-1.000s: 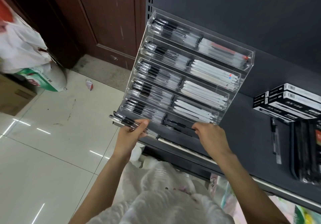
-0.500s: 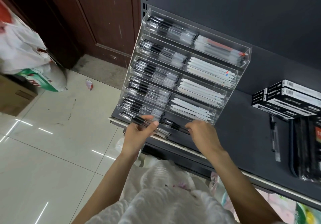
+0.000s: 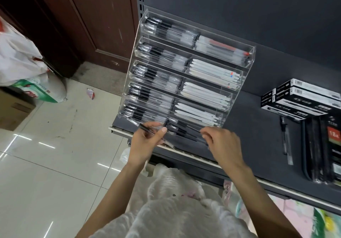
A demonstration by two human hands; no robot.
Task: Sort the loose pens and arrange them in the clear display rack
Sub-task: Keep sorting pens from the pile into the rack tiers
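A clear tiered display rack [image 3: 247,66] stands on the dark shelf [image 3: 258,141]. Its left columns hold black-capped clear pens [image 3: 160,75] and its right columns hold white pens [image 3: 212,73]. My left hand [image 3: 147,143] grips a small bunch of black-capped clear pens [image 3: 147,128] in front of the lowest left tier. My right hand [image 3: 221,143] reaches into the lowest right compartment, where a few black pens [image 3: 182,129] lie, and its fingertips pinch one of them.
Black-and-white pen boxes [image 3: 302,99] are stacked at the right of the shelf, with a loose pen [image 3: 285,140] and dark packaged pens [image 3: 321,151] in front. Plastic bags [image 3: 20,58] and a cardboard box [image 3: 13,108] sit on the tiled floor at left.
My left hand has brought its bunch of pens rightward and up to the lowest tier. My right hand has stayed at the bottom right compartment.
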